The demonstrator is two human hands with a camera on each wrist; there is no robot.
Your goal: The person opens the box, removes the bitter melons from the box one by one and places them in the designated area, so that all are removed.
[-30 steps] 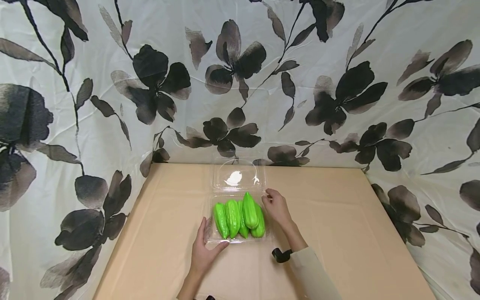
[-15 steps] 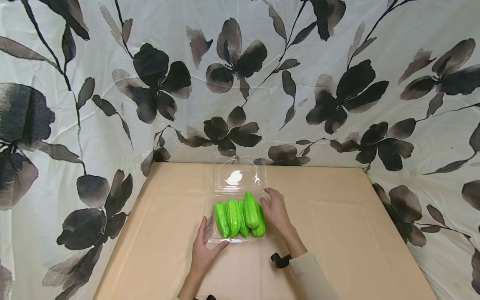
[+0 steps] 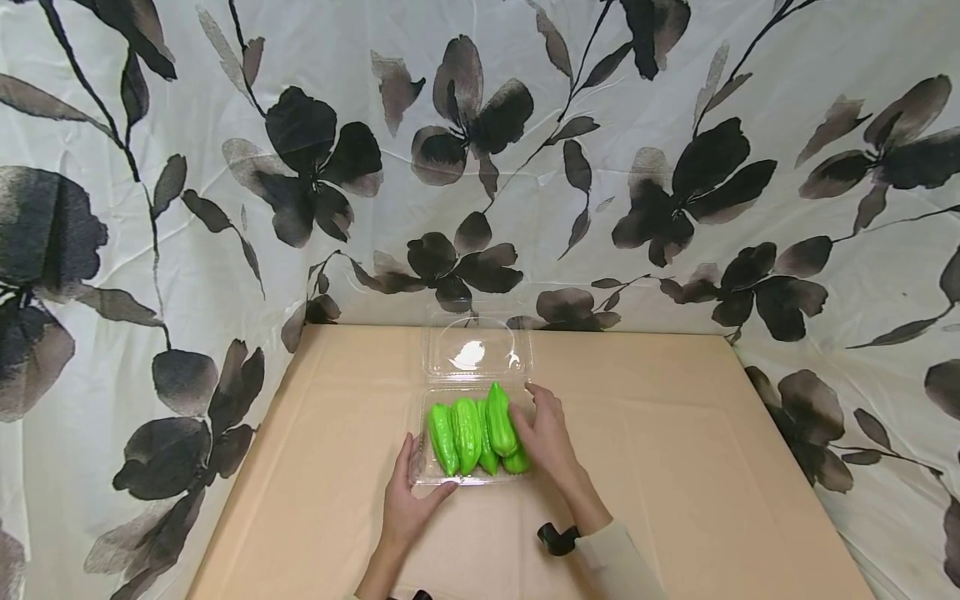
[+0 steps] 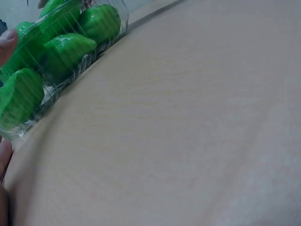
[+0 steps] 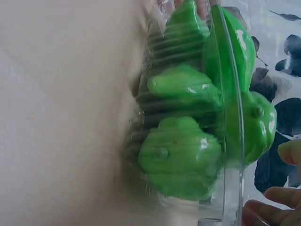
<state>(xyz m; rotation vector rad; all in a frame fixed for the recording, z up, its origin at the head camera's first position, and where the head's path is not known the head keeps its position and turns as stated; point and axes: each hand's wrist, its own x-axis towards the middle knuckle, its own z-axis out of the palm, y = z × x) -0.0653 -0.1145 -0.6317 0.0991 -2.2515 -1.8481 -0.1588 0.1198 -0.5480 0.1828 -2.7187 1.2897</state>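
Note:
A clear plastic clamshell container (image 3: 476,481) sits on the table with its lid (image 3: 495,342) folded back. Several shiny green bitter melons (image 3: 467,437) lie in it, one on top (image 3: 500,421) of the others at the right. My left hand (image 3: 408,504) holds the front left corner, thumb along the front edge and fingers on the left side. My right hand (image 3: 549,429) is over the container's right side, its thumb at the rightmost bitter melons and partly hiding them. In the right wrist view its fingers (image 5: 280,197) are spread beside the rim.
The tan-covered table (image 3: 675,467) extends on both sides of the container. Behind and beside it hangs a white cloth (image 3: 570,50) with dark flowers. A black wrist camera (image 3: 557,540) is on my right wrist.
My right hand has moved from the container's right rim inward to the left, and its thumb now overlaps the rightmost bitter melons. The left hand and container have stayed put.

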